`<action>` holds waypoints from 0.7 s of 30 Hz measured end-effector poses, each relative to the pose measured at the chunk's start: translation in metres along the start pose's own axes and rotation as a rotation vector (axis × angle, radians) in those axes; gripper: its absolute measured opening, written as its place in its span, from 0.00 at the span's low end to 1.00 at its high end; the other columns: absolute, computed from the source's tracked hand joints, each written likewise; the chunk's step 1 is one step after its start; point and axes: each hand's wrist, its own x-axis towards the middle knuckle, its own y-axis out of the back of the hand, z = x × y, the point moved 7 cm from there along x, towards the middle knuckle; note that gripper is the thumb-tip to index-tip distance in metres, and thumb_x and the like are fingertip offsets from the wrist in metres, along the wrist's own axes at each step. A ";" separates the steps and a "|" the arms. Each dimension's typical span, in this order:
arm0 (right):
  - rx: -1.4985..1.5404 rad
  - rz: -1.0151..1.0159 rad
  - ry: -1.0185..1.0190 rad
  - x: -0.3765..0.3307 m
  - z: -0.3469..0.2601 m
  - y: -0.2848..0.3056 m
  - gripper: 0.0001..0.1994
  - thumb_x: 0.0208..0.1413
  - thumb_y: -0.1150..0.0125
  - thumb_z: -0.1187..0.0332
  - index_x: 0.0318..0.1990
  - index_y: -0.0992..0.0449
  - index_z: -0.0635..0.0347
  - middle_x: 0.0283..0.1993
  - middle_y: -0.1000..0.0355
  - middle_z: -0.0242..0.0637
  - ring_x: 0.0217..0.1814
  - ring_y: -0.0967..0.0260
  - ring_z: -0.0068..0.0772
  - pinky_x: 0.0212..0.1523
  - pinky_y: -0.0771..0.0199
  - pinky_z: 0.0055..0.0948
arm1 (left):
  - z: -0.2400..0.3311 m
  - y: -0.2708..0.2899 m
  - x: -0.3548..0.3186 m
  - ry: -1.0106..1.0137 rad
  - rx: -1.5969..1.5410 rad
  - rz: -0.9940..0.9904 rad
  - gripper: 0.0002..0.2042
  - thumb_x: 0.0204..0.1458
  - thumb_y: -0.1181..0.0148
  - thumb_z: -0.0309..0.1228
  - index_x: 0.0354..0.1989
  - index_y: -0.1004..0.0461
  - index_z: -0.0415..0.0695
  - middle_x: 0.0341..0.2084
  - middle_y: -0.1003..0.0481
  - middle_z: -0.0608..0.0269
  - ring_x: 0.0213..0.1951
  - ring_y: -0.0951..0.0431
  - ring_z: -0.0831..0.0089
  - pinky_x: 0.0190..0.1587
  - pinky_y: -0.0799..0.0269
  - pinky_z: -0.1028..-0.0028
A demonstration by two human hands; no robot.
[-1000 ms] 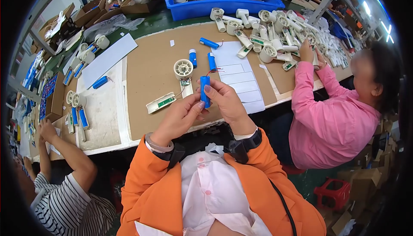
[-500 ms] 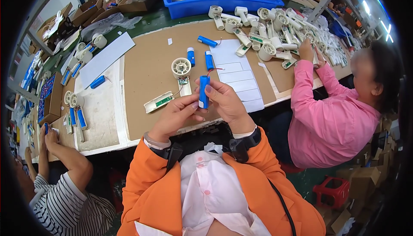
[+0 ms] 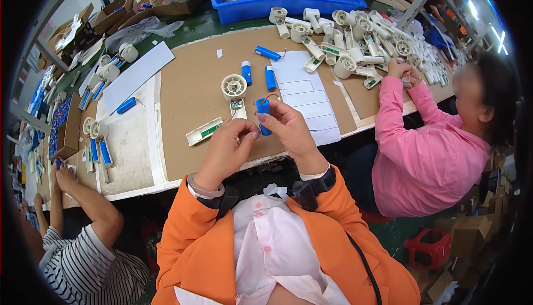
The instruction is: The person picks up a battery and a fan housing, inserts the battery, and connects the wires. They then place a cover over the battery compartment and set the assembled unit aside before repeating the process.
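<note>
In my right hand (image 3: 288, 130) is a blue cylindrical battery (image 3: 262, 106), gripped between thumb and fingers and standing nearly upright, with a thin red lead at its top. Close beside it, my left hand (image 3: 229, 146) has thumb and forefinger pressed together; whatever they pinch, if anything, is hidden. Just beyond my hands lies an opened white handheld fan (image 3: 234, 87) with a round grille and a circuit board in its handle. Its loose handle half (image 3: 204, 131) rests at the left, holding a green strip. Two more blue batteries, one upright-looking (image 3: 246, 74) and one with a lead (image 3: 270, 78), lie behind.
Another blue battery (image 3: 267, 53) lies near a lined paper sheet (image 3: 302, 96). White fan parts (image 3: 355, 38) are heaped at the back right, below a blue bin (image 3: 288, 6). Co-workers sit on both sides, one in a pink shirt (image 3: 425, 155), one in stripes (image 3: 91, 260).
My left hand has come off the battery and drawn slightly left. The battery has tipped in my right hand, so its top end now shows more.
</note>
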 end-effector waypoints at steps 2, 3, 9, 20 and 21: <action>-0.026 0.018 0.013 -0.001 0.001 -0.001 0.17 0.57 0.35 0.70 0.53 0.25 0.63 0.44 0.25 0.28 0.45 0.31 0.16 0.45 0.30 0.19 | -0.001 0.000 0.000 0.012 -0.001 -0.002 0.05 0.54 0.42 0.25 0.34 0.26 0.36 0.27 0.26 0.58 0.29 0.27 0.72 0.31 0.33 0.74; -0.026 0.017 0.012 -0.002 0.002 -0.002 0.17 0.57 0.35 0.70 0.53 0.25 0.63 0.44 0.25 0.28 0.45 0.31 0.16 0.45 0.30 0.19 | -0.002 0.000 -0.001 0.024 -0.002 -0.005 0.05 0.54 0.42 0.26 0.35 0.26 0.36 0.27 0.26 0.58 0.28 0.27 0.71 0.31 0.33 0.73; -0.045 -0.018 0.026 -0.002 0.001 -0.006 0.17 0.57 0.35 0.72 0.53 0.26 0.64 0.44 0.25 0.29 0.46 0.31 0.16 0.47 0.29 0.20 | -0.008 -0.001 0.000 0.053 -0.022 -0.013 0.06 0.54 0.41 0.26 0.35 0.26 0.36 0.26 0.26 0.57 0.26 0.28 0.69 0.29 0.33 0.72; -0.273 0.027 0.209 0.003 0.002 -0.004 0.19 0.53 0.35 0.70 0.51 0.25 0.67 0.46 0.24 0.38 0.49 0.28 0.27 0.52 0.28 0.27 | -0.014 0.000 0.002 -0.032 0.038 -0.048 0.05 0.55 0.43 0.26 0.36 0.26 0.36 0.27 0.26 0.56 0.29 0.25 0.69 0.34 0.30 0.72; -0.307 0.001 0.240 0.003 0.001 -0.006 0.18 0.53 0.35 0.70 0.51 0.25 0.67 0.45 0.24 0.39 0.48 0.27 0.27 0.50 0.27 0.27 | -0.018 0.000 0.003 -0.003 0.040 -0.054 0.05 0.56 0.43 0.26 0.36 0.26 0.36 0.27 0.25 0.57 0.29 0.26 0.71 0.33 0.30 0.73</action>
